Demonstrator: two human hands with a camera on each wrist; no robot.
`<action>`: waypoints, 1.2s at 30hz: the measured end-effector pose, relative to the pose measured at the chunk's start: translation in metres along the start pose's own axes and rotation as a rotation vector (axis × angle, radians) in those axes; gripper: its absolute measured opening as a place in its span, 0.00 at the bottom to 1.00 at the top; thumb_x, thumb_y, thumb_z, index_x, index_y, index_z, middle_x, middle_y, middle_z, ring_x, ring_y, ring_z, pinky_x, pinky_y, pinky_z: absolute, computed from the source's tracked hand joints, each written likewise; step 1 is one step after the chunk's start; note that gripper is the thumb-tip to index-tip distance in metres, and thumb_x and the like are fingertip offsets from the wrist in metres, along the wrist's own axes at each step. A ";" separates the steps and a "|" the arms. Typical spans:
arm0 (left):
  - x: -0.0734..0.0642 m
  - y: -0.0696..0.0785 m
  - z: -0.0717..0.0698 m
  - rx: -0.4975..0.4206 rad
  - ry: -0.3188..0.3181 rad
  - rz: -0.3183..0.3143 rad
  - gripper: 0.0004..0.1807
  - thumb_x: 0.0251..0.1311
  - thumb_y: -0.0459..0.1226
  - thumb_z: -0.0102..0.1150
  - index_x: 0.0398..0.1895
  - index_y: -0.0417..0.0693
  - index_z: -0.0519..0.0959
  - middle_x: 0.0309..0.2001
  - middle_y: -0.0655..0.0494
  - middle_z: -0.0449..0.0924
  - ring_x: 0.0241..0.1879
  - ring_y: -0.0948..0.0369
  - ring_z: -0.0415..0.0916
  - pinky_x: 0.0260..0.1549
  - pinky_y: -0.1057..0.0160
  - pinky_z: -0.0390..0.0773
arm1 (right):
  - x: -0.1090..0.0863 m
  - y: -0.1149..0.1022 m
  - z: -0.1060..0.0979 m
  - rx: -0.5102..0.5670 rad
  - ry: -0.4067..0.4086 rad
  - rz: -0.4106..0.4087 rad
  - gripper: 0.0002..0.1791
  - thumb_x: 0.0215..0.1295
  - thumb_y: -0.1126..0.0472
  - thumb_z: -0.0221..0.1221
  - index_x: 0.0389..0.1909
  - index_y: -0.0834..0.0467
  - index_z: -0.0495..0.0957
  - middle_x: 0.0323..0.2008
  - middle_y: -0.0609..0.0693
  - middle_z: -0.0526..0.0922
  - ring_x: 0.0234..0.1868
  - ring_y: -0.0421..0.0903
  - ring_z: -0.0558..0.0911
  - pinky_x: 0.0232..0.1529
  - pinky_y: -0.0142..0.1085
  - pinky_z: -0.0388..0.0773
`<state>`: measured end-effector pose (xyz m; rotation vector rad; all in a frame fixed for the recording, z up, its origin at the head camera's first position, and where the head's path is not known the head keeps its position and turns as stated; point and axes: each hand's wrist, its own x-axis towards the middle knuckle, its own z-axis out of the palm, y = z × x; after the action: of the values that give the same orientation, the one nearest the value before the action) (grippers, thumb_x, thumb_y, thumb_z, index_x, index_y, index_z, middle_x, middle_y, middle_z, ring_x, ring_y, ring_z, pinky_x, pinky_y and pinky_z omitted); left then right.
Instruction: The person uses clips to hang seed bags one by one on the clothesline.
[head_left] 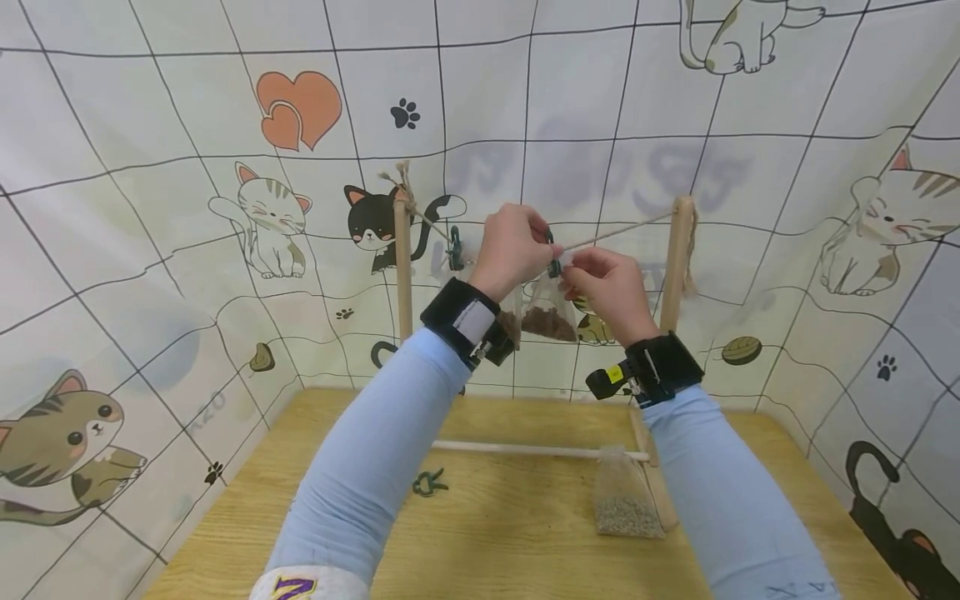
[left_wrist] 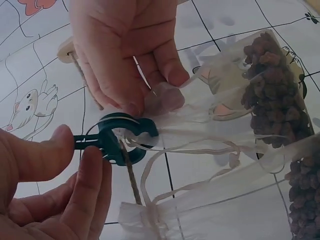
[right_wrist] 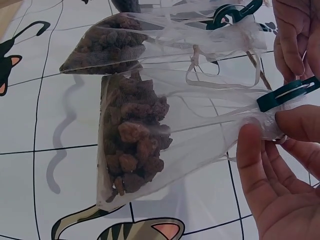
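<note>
My left hand pinches the handles of a dark green plastic clip between thumb and fingers. The clip sits at a thin rope, and its jaws are beside the gathered top of a sheer mesh bag. My right hand pinches that bag's top just under the clip. Reddish-brown lumps fill the bag's bottom. To the left, a second mesh bag with similar lumps hangs from another green clip, partly hidden by my left hand in the head view.
A left wooden post and a right wooden post hold the rope. On the wooden table lie a white rod, a loose green clip and a mesh bag of grey grains. A cat-printed sheet stands behind.
</note>
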<state>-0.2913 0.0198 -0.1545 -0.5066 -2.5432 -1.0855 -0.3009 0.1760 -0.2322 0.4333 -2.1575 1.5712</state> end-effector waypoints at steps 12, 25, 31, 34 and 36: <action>-0.009 -0.002 -0.014 0.180 -0.100 0.100 0.25 0.55 0.44 0.61 0.54 0.42 0.72 0.46 0.52 0.77 0.44 0.60 0.72 0.40 0.67 0.73 | -0.002 0.000 -0.004 -0.132 -0.033 -0.020 0.17 0.62 0.51 0.57 0.46 0.57 0.78 0.41 0.57 0.83 0.36 0.48 0.81 0.36 0.35 0.79; -0.072 -0.044 -0.042 0.284 0.108 0.483 0.18 0.59 0.38 0.57 0.51 0.41 0.74 0.43 0.51 0.77 0.41 0.58 0.73 0.42 0.66 0.71 | -0.030 -0.010 -0.044 -0.423 -0.002 -0.220 0.18 0.65 0.49 0.54 0.50 0.54 0.76 0.46 0.51 0.81 0.42 0.39 0.76 0.43 0.36 0.72; -0.094 -0.077 -0.036 0.252 0.296 0.562 0.18 0.59 0.37 0.57 0.51 0.40 0.76 0.44 0.49 0.77 0.45 0.56 0.72 0.47 0.63 0.71 | -0.051 0.000 -0.049 -0.516 0.050 -0.367 0.14 0.66 0.56 0.52 0.48 0.56 0.78 0.40 0.52 0.82 0.39 0.42 0.77 0.36 0.33 0.74; -0.103 -0.092 -0.030 0.246 0.349 0.576 0.18 0.60 0.39 0.57 0.51 0.40 0.76 0.45 0.49 0.78 0.47 0.55 0.73 0.50 0.61 0.71 | -0.063 0.012 -0.045 -0.544 0.079 -0.392 0.13 0.65 0.57 0.53 0.47 0.56 0.78 0.39 0.51 0.81 0.37 0.42 0.77 0.33 0.32 0.74; -0.108 -0.101 -0.024 0.245 0.376 0.581 0.18 0.60 0.39 0.56 0.51 0.40 0.76 0.46 0.49 0.78 0.49 0.54 0.73 0.52 0.61 0.70 | -0.071 0.022 -0.041 -0.545 0.097 -0.391 0.12 0.65 0.58 0.54 0.46 0.56 0.78 0.39 0.51 0.80 0.36 0.41 0.77 0.32 0.32 0.74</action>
<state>-0.2365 -0.0844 -0.2479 -0.8163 -1.9751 -0.5804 -0.2443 0.2215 -0.2759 0.5384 -2.1473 0.7431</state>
